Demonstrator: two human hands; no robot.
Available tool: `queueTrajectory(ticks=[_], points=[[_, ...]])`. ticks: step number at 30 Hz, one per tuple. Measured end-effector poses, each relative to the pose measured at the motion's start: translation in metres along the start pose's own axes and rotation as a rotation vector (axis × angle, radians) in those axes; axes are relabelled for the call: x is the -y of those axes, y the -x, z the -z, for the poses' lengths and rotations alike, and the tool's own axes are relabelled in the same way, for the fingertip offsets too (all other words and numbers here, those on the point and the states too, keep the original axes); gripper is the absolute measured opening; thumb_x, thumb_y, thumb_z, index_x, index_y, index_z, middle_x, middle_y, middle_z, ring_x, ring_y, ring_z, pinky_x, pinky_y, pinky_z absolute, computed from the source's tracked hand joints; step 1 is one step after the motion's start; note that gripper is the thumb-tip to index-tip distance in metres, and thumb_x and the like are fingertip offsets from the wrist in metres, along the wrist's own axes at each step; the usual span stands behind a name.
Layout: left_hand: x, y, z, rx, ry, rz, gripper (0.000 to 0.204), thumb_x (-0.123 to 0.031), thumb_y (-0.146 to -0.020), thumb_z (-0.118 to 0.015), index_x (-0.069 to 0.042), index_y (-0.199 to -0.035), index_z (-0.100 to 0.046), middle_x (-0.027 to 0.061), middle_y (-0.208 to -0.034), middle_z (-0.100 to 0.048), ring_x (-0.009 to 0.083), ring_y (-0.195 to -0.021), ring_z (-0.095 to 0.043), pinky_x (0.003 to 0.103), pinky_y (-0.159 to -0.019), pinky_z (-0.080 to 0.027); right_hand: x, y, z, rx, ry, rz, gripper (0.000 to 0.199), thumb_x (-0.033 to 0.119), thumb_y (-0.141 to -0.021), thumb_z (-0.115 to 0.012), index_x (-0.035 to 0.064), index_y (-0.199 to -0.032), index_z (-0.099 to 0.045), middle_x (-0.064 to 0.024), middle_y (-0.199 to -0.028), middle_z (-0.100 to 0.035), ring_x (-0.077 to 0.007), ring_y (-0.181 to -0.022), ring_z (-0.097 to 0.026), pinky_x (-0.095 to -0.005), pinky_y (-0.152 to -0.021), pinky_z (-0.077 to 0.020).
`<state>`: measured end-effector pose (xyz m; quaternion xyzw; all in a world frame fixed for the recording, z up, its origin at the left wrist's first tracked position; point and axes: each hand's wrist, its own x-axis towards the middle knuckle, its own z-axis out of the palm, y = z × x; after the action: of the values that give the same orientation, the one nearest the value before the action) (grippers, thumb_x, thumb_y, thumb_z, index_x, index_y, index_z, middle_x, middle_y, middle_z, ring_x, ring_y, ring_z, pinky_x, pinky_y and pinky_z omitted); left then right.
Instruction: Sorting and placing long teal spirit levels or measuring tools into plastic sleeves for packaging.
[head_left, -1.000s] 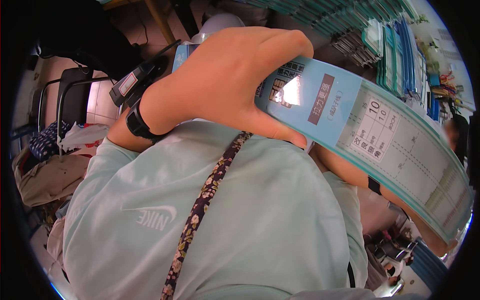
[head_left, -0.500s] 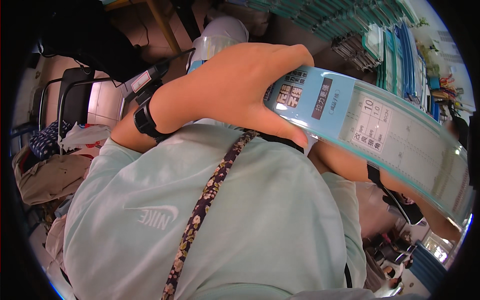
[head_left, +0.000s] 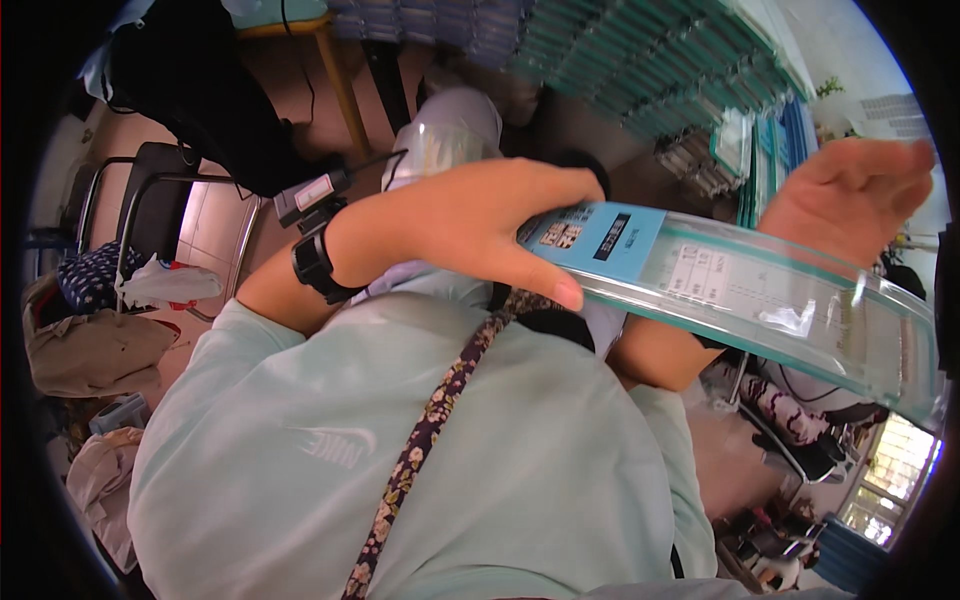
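Observation:
A long clear plastic case [head_left: 790, 300] with teal edges slants across the right side in front of me. A light-blue printed panel [head_left: 610, 240] covers its left end, and a white printed label sits beside it. My left hand [head_left: 480, 220] is closed around that blue end, thumb on the near edge and fingers going out of sight behind. Beyond the case rises my right hand [head_left: 850, 205], open, palm showing and fingers stretched out, holding nothing. The case hides part of my right forearm. Whether the right palm's lower edge touches the case, I cannot tell.
Tall stacks of similar teal-edged cases [head_left: 670, 70] stand at the far right. A black chair [head_left: 160, 170], a white plastic bag [head_left: 170, 282] and beige cloth [head_left: 95, 350] are at the left. A wooden stool leg [head_left: 343, 90] stands at the far side.
My right hand has come off the case's far right end and risen behind it, fingers now stretched. The case and my left hand have shifted slightly lower in view.

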<state>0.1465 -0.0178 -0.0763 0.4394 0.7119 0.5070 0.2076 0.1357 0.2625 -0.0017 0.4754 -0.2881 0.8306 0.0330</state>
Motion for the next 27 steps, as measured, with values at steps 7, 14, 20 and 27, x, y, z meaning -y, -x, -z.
queueTrajectory(ticks=[7,14,20,27], points=[[0.022,0.000,0.004,-0.065,0.025,-0.251,0.053,-0.046,-0.095,-0.044,0.005,-0.093,-0.059,0.0177,-0.085,-0.060,0.0328,-0.083,-0.058,0.039,-0.076,-0.046,-0.064,-0.016,-0.043,-0.126,0.129,0.137,0.086,0.066,-0.087,-0.048,-0.0066,-0.134,-0.038,-0.0296,-0.122,-0.056,-0.0359,-0.089,-0.066,-0.0398,-0.071,-0.0585],[-0.027,0.020,0.007,-0.546,-0.251,-0.172,0.065,-0.056,-0.066,-0.078,0.000,-0.087,-0.055,0.0147,-0.077,-0.057,0.0309,-0.072,-0.057,0.037,-0.063,-0.044,-0.091,-0.021,-0.090,-0.404,0.464,-0.175,0.053,0.036,-0.093,-0.057,-0.0040,-0.125,-0.047,-0.0256,-0.128,-0.053,-0.0387,-0.108,-0.060,-0.0459,-0.083,-0.0557],[-0.035,0.035,0.008,-0.566,-0.332,0.026,0.055,-0.050,-0.074,-0.075,-0.001,-0.088,-0.053,0.0159,-0.075,-0.057,0.0335,-0.070,-0.058,0.040,-0.061,-0.044,-0.098,-0.042,-0.099,-0.296,0.454,-0.256,0.071,0.059,-0.091,-0.048,-0.0014,-0.129,-0.047,-0.0253,-0.126,-0.054,-0.0380,-0.111,-0.058,-0.0403,-0.085,-0.0521],[-0.024,0.048,0.010,-0.475,-0.286,0.031,0.052,-0.049,-0.080,-0.070,-0.001,-0.094,-0.055,0.0169,-0.078,-0.059,0.0353,-0.076,-0.060,0.040,-0.065,-0.047,-0.092,-0.064,-0.118,-0.224,0.400,-0.219,0.082,0.065,-0.092,-0.034,-0.0048,-0.134,-0.042,-0.0263,-0.129,-0.052,-0.0403,-0.110,-0.058,-0.0393,-0.087,-0.0507]])
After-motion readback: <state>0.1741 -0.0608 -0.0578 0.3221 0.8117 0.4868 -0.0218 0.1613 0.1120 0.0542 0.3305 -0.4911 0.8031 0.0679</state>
